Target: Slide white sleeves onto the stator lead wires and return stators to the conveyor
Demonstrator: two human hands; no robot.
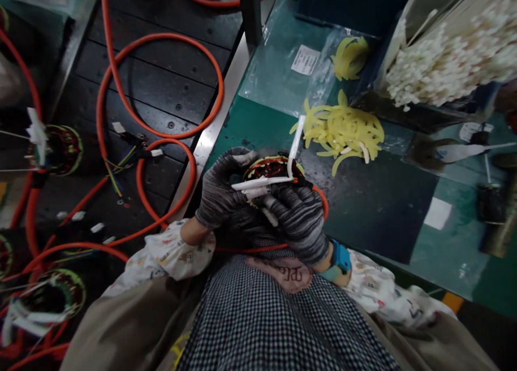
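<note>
Both my hands wear grey striped gloves and hold a motor stator (270, 169) just above my lap, at the bench edge. My left hand (224, 188) wraps its left side, thumb along the top rim. My right hand (301, 212) grips it from the lower right, fingers near the white sleeving (260, 183) that lies across the front of the ring. A second white sleeve (297, 145) sticks up from the stator's right side. Copper-red windings and yellow-green strips show inside the ring. An orange cable (323, 200) leaves it on the right and passes behind my right hand. The stator's underside is hidden.
A pile of yellow curved strips (343, 128) lies on the green bench (234, 123), with a smaller bunch (350, 57) behind. A bin of white sleeves (448, 69) stands at back right. Left, a slatted conveyor (157, 91) carries orange cable loops (220, 85) and other stators (64, 150).
</note>
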